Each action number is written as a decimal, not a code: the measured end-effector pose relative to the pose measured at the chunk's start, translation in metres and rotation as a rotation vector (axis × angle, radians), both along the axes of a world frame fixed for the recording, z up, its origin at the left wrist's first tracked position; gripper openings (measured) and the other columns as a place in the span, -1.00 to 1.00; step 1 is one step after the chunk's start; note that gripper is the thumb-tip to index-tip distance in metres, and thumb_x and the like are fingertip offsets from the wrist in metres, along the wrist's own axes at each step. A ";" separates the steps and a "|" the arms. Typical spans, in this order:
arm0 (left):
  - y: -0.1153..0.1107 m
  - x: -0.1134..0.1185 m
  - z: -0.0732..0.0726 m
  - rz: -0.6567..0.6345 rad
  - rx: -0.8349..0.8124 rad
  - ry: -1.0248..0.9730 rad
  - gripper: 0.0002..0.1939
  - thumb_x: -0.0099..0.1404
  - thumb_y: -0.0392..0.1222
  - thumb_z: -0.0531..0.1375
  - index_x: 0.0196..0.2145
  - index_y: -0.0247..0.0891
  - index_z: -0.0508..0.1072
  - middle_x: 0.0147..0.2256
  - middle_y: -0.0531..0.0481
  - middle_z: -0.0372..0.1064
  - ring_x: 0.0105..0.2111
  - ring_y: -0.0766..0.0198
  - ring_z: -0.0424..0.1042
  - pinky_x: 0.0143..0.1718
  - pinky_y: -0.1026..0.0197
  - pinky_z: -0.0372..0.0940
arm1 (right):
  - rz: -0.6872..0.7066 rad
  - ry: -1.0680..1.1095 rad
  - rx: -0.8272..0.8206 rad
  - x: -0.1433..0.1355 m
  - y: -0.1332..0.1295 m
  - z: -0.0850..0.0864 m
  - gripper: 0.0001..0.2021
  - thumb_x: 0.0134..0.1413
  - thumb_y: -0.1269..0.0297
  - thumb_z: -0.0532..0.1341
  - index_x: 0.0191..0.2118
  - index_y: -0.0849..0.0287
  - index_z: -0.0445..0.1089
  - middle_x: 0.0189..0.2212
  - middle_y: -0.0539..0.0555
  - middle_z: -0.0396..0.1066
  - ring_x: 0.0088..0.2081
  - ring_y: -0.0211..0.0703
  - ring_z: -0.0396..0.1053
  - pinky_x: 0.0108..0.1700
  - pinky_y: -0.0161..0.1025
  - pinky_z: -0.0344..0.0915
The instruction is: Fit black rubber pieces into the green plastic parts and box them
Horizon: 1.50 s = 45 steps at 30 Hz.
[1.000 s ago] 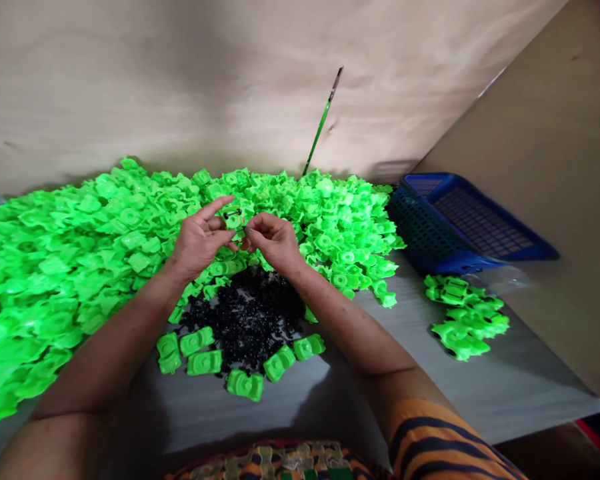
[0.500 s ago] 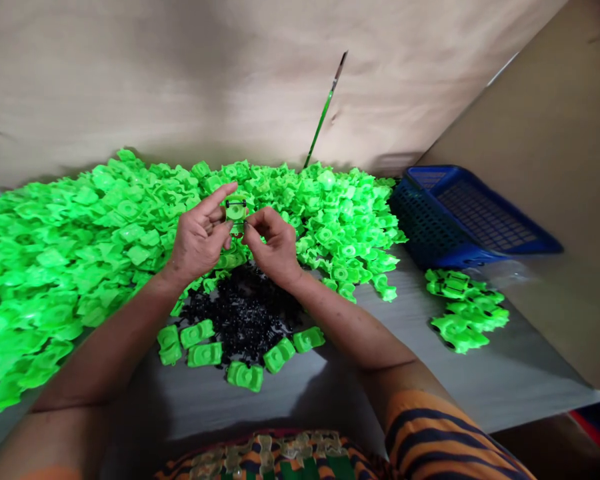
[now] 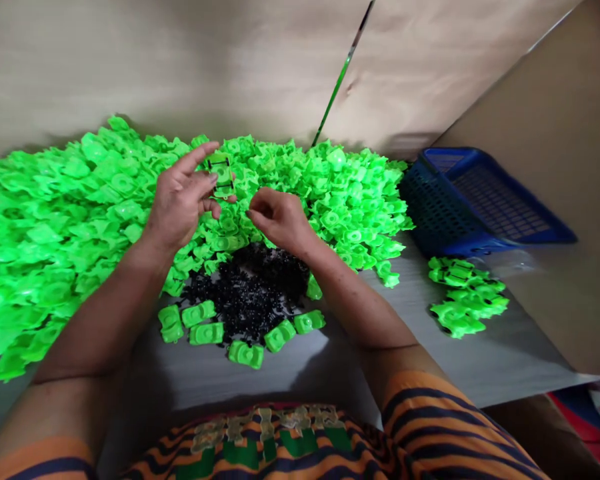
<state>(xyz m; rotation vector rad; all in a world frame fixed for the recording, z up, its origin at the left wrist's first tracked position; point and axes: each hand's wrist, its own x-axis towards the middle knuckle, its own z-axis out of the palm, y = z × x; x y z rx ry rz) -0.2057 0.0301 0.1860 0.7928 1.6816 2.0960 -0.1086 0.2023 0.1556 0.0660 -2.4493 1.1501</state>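
My left hand [image 3: 177, 200] holds a green toy car body [image 3: 223, 175] underside up, between thumb and fingers, with the index finger stretched out above it. Two black wheel axles lie across the body, one near each end. Apart from the car, to its right, my right hand [image 3: 280, 217] is closed with thumb and fingertips drawn together. Whatever those fingers hold, if anything, is hidden. Below both hands lies a heap of black wheel axles [image 3: 245, 293]. Several green car bodies rest along its near side, among them one car body [image 3: 246, 355] at the front.
A large pile of green car bodies [image 3: 80, 220] stretches along the back wall. A blue basket [image 3: 440, 213] stands at the right, with a cluster of green cars with black wheels [image 3: 467, 300] before it. A thin green-stained stick [image 3: 337, 87] leans on the wall.
My right hand has come away from the toy car. The left hand has lifted the car up and slightly left. The camera view has tipped downward a little.
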 end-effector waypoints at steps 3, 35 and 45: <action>0.002 -0.001 -0.003 -0.001 -0.004 0.019 -0.32 0.29 -0.06 0.48 0.29 -0.25 0.44 -0.30 0.00 0.61 -0.41 0.21 0.61 -0.57 0.36 0.25 | 0.151 -0.354 0.407 0.006 -0.003 0.009 -0.84 0.08 0.56 0.28 -0.46 0.19 0.46 -0.55 -0.02 0.37 -0.45 -0.25 0.24 -0.32 -0.26 0.05; 0.010 -0.001 -0.007 0.107 -0.060 -0.071 -0.68 0.06 -0.30 0.34 -0.19 -0.15 0.42 -0.30 0.05 0.56 -0.45 0.28 0.56 -0.66 0.38 0.18 | 0.194 -0.556 0.593 0.004 -0.021 0.012 -0.81 0.19 0.46 0.19 -0.28 0.28 0.60 -0.40 0.09 0.54 -0.37 -0.20 0.33 -0.30 -0.25 0.07; 0.005 0.008 0.007 -0.098 -0.417 0.000 -0.79 -0.01 -0.14 0.36 -0.38 -0.23 0.52 -0.55 0.08 0.35 -0.64 0.40 0.20 -0.71 0.38 -0.07 | 0.383 -0.439 -0.030 0.003 0.039 0.014 -0.88 -0.02 0.48 0.09 -0.49 0.15 0.23 -0.61 -0.15 0.16 -0.52 -0.37 0.06 -0.41 -0.33 0.04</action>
